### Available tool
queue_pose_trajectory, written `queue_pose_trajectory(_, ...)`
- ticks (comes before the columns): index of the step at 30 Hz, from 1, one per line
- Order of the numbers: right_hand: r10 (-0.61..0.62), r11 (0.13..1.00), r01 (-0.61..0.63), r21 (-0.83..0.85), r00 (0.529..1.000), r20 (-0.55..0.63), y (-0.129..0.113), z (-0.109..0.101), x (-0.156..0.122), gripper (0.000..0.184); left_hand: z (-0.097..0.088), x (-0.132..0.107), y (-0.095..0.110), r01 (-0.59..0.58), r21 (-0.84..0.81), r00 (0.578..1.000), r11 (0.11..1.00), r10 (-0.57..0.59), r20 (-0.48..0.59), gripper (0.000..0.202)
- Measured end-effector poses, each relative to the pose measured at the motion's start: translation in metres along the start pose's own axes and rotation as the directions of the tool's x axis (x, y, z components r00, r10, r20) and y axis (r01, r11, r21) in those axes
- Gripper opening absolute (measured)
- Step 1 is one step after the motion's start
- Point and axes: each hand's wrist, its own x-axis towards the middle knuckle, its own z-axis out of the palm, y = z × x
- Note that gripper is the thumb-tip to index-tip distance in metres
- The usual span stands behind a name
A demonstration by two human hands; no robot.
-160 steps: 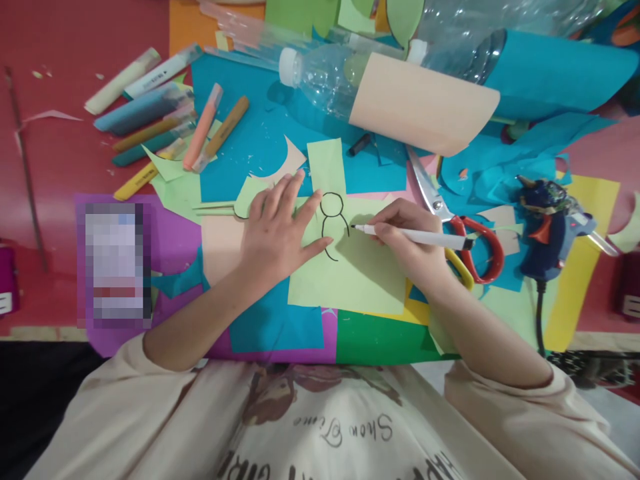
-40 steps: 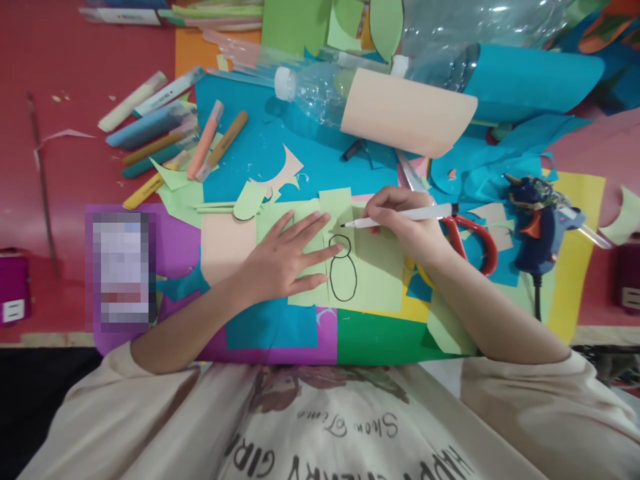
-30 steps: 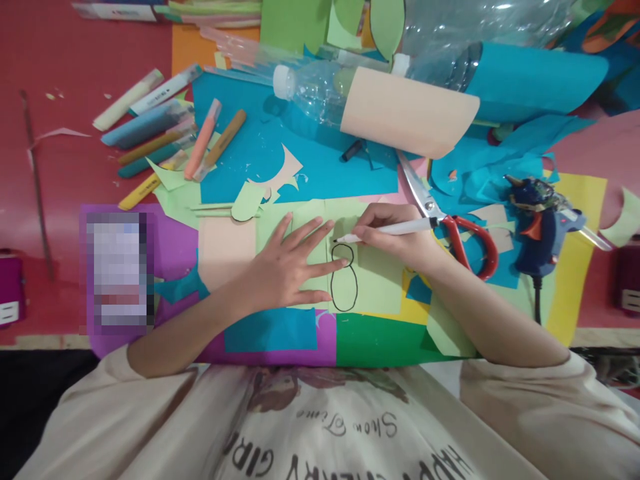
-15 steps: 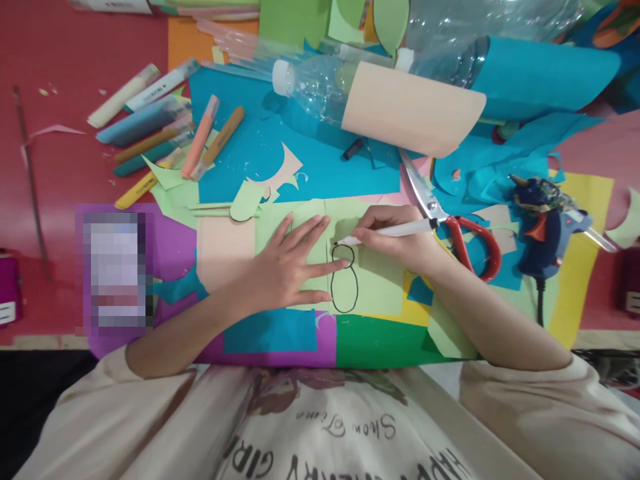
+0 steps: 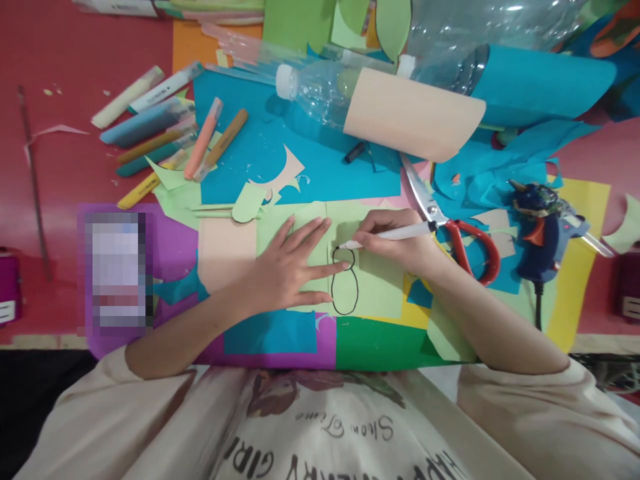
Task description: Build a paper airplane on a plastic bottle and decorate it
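The right hand [image 5: 400, 243] is gripping one white pen [image 5: 395, 234]; the left hand [image 5: 283, 272], fingers [image 5: 313, 232] spread wide, is pressing one light-green paper [image 5: 380, 287].

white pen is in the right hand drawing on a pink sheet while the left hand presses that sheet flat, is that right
Not quite: the sheet is light green, not pink. In the head view the right hand holds the white pen with its tip at the top of a black outline on the light green sheet, and the left hand presses that sheet flat.

An evenly lit red tabletop [image 5: 75, 153] sits above dark floor [image 5: 35, 387].
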Motion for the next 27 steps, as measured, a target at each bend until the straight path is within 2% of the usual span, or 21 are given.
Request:
queue_pose_trajectory(12,0.005,1.0,-0.005,-0.007,1.0,-0.018,0.0042,0.0019,-0.0008,0.024,-0.0013,0.0002,0.0011,0.014,-0.007,1.0,1.0,-0.014,0.019,0.054)
queue_pose_trajectory(19,-0.012,0.999,0.011,0.031,0.999,0.03,0.0026,0.0011,0.0008,0.02,-0.001,-0.0002,0.0002,-0.01,-0.027,1.0,1.0,0.009,-0.014,0.053)
queue_pose_trajectory(27,-0.029,0.999,0.029,0.029,1.0,0.003,0.0041,0.003,0.0012,0.019,-0.0007,0.0005,0.0003,0.01,-0.054,1.0,0.998,-0.01,-0.009,0.053)
